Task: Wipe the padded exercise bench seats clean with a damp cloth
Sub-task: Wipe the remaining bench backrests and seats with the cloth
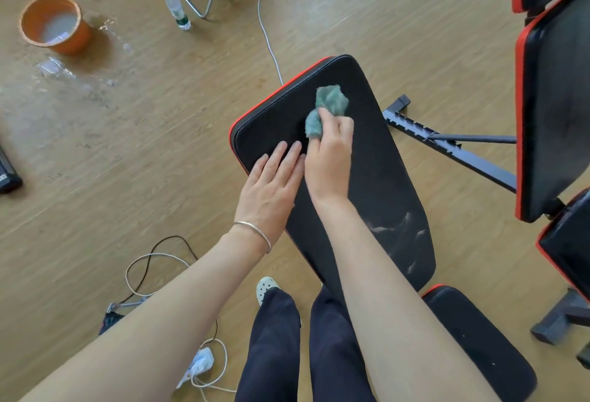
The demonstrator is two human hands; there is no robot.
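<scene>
Altogether one cloth (330, 101), one bucket (81, 36), left hand (271, 187), right hand (330, 159).

The cloth (329, 107) lies on the bench pad (376, 184), gripped by the right hand (330, 159); the left hand (271, 187) rests flat just beside it. Well to the left, a bucket (54, 23) and a bottle (175, 7) stand on the floor (159, 146); a second bench (555, 98) stands at the right.

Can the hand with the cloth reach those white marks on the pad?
Probably yes. The marks lie uncovered on the pad, just back from the right hand and cloth, and nothing is lying on them.
</scene>
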